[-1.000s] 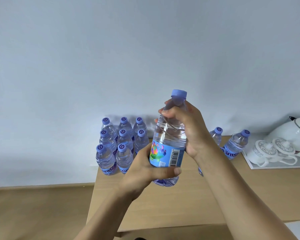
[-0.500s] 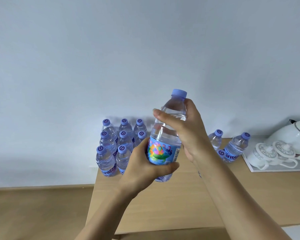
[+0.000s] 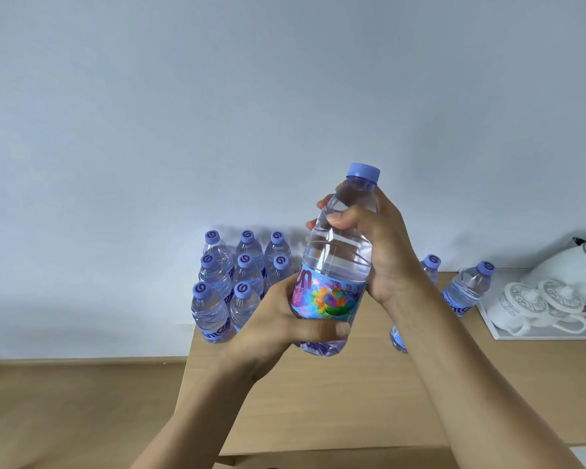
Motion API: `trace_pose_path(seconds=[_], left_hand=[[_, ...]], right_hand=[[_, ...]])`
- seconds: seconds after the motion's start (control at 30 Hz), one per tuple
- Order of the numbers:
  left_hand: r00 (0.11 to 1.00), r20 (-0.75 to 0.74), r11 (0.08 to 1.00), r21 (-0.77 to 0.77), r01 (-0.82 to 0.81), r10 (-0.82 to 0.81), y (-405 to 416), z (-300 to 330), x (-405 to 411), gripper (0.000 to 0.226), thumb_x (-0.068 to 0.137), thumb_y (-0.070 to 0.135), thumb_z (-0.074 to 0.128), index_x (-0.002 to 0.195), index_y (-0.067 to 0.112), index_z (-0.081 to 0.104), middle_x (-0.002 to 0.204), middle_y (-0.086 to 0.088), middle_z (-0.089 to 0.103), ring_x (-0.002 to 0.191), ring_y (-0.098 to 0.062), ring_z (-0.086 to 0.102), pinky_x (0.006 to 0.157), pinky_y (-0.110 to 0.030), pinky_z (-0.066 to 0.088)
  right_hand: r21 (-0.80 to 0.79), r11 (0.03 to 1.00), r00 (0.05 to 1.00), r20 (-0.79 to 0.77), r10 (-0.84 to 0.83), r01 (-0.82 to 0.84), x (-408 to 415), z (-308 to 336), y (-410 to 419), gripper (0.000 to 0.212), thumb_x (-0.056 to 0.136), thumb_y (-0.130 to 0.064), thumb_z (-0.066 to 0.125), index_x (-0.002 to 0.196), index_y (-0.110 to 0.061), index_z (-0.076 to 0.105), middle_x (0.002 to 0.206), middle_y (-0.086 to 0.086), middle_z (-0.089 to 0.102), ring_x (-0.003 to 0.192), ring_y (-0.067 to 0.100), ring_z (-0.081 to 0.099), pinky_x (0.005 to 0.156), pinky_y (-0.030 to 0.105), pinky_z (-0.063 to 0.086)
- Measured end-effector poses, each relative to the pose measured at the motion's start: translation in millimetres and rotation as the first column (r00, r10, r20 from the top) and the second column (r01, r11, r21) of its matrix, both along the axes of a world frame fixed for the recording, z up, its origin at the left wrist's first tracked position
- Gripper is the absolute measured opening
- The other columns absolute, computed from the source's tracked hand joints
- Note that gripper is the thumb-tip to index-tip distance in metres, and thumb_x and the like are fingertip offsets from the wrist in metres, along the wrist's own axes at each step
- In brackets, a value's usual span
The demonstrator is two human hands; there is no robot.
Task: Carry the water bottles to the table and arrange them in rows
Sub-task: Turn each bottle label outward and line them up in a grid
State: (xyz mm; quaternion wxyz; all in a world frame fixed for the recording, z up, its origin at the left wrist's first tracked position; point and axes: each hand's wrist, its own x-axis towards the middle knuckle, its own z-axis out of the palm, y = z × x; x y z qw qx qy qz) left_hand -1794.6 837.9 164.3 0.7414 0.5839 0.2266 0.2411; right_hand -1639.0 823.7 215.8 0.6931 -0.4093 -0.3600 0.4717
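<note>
held bottle (image 3: 336,262): upright above worktop (image 3: 318,401) | left hand (image 3: 286,328): grips label and base | right hand (image 3: 378,243): grips shoulder under cap | standing bottles (image 3: 232,282): eight visible, in rows at back left, perhaps more hidden | tray (image 3: 498,330): white crockery

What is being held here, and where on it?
One water bottle: left hand grips its labelled lower body, right hand grips its clear shoulder.
</note>
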Motion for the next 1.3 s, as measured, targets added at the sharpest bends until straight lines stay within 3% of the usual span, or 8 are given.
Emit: trace_pose_path(seconds=[0.27, 0.37, 0.5, 0.67, 0.87, 1.07, 1.23, 1.3], left_hand=[[0.979, -0.048, 0.978, 0.078, -0.192, 0.196, -10.0, -2.8, 3.1, 0.049, 0.051, 0.022, 0.086, 0.095, 0.014, 0.067, 0.086, -0.006, 0.073, 0.076, -0.016, 0.069, 0.069, -0.025, 0.055], [0.932, -0.078, 0.922, 0.197, -0.334, 0.354, -13.8, -1.4, 6.6, 0.045, 0.052, 0.018, 0.087, 0.092, 0.016, 0.064, 0.079, -0.006, 0.072, 0.066, -0.013, 0.068, 0.060, -0.023, 0.055], [0.847, -0.147, 0.823, 0.366, -0.434, 0.512, -21.8, -4.1, 12.2, 0.054, 0.050, 0.030, 0.086, 0.097, 0.031, 0.060, 0.083, 0.011, 0.071, 0.071, -0.008, 0.069, 0.061, -0.025, 0.057], [0.876, -0.162, 0.865, 0.316, -0.390, 0.454, -22.0, -6.0, 10.6, 0.062, 0.049, 0.031, 0.090, 0.103, 0.032, 0.060, 0.086, 0.015, 0.072, 0.075, -0.005, 0.070, 0.063, -0.023, 0.057], [0.952, -0.126, 0.957, 0.129, -0.261, 0.277, -18.3, -1.5, 7.7, 0.053, 0.053, 0.016, 0.093, 0.097, 0.022, 0.063, 0.079, 0.000, 0.072, 0.064, -0.015, 0.066, 0.055, -0.024, 0.052], [0.994, -0.005, 0.994, 0.036, -0.104, 0.105, -14.8, -3.8, 1.3, 0.052, 0.057, 0.014, 0.087, 0.104, 0.012, 0.066, 0.092, -0.009, 0.071, 0.081, -0.022, 0.067, 0.074, -0.034, 0.057], [0.984, -0.020, 0.982, 0.064, -0.176, 0.178, -16.2, -5.6, 0.3, 0.049, 0.053, 0.019, 0.087, 0.098, 0.012, 0.068, 0.089, -0.009, 0.073, 0.078, -0.019, 0.068, 0.071, -0.028, 0.056], [0.968, -0.029, 0.965, 0.087, -0.248, 0.251, -20.6, -5.2, 2.5, 0.043, 0.051, 0.023, 0.087, 0.090, 0.017, 0.069, 0.084, -0.005, 0.074, 0.073, -0.016, 0.069, 0.068, -0.027, 0.057]], right_hand=[[0.033, 0.999, 0.980, 0.199, -0.006, 0.000, -0.4, -0.3, -2.9, 0.033, 0.074, -0.011, 0.071, 0.105, -0.014, 0.060, 0.106, 0.011, 0.071, 0.098, 0.032, 0.072, 0.077, 0.039, 0.058], [0.027, 0.989, 0.935, 0.323, -0.146, 0.145, -6.6, 3.4, -4.7, 0.036, 0.073, -0.020, 0.078, 0.104, -0.012, 0.061, 0.093, 0.003, 0.071, 0.086, 0.019, 0.071, 0.073, 0.029, 0.057], [-0.013, 0.967, 0.939, 0.241, -0.244, 0.255, -19.0, 1.2, -4.1, 0.036, 0.068, -0.018, 0.082, 0.096, -0.013, 0.060, 0.078, -0.006, 0.068, 0.070, 0.014, 0.069, 0.065, 0.029, 0.057], [-0.033, 0.974, 0.960, 0.180, -0.215, 0.224, -17.3, 1.5, -2.6, 0.030, 0.065, -0.005, 0.074, 0.090, -0.012, 0.060, 0.073, 0.000, 0.065, 0.061, 0.016, 0.066, 0.059, 0.032, 0.056], [0.009, 0.995, 0.988, 0.117, -0.100, 0.099, -8.6, 2.8, -3.9, 0.030, 0.062, -0.003, 0.075, 0.086, -0.017, 0.063, 0.080, 0.004, 0.067, 0.067, 0.022, 0.067, 0.060, 0.030, 0.055], [0.026, 1.000, 0.991, 0.137, -0.001, -0.002, -0.6, 4.0, -8.3, 0.041, 0.056, -0.018, 0.078, 0.095, -0.020, 0.065, 0.091, 0.004, 0.071, 0.089, 0.035, 0.067, 0.072, 0.041, 0.058], [0.005, 0.999, 0.987, 0.152, -0.053, 0.053, -5.7, 3.9, -13.0, 0.038, 0.066, -0.013, 0.079, 0.101, -0.016, 0.063, 0.097, 0.005, 0.071, 0.091, 0.034, 0.070, 0.069, 0.034, 0.057], [0.008, 0.990, 0.959, 0.249, -0.136, 0.138, -9.1, 5.4, -14.7, 0.032, 0.071, -0.014, 0.076, 0.100, -0.014, 0.064, 0.090, 0.000, 0.071, 0.083, 0.020, 0.072, 0.066, 0.028, 0.056]])
